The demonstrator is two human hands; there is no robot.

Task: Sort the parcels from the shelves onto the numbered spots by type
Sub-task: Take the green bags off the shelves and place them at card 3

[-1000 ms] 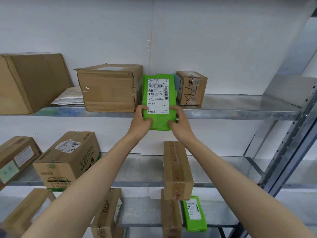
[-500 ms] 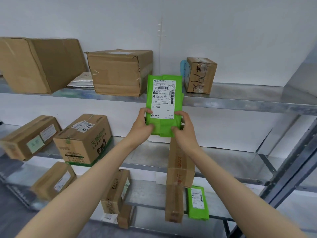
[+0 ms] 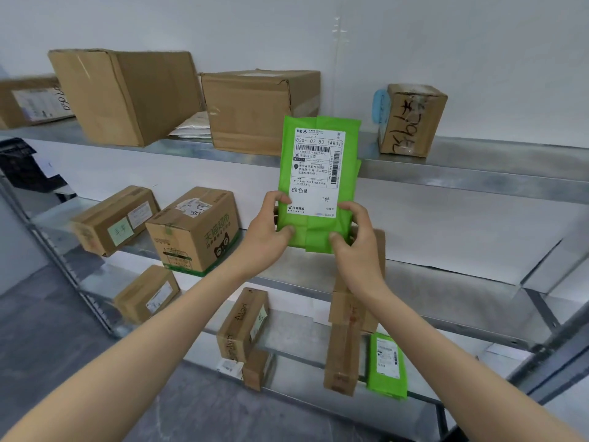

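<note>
The parcel (image 3: 318, 183) is held upright in the air before the front edge of the top shelf (image 3: 446, 177). Its lower corners are pinched by the left grip (image 3: 267, 231) and right grip (image 3: 357, 244). It is judged light, soft and slick, best grasped across the body.

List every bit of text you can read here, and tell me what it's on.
"830- C7 83 [A83]": label on the held parcel.
"棕色M": same label.
"1件": same label.
"天猫超市": side of the middle-shelf box.
"Alan": top of the lower-shelf box.
Too blurred or scrawled to read: that label's fine print and the marker writing on the small top-shelf box. Everything else is too small.
</note>
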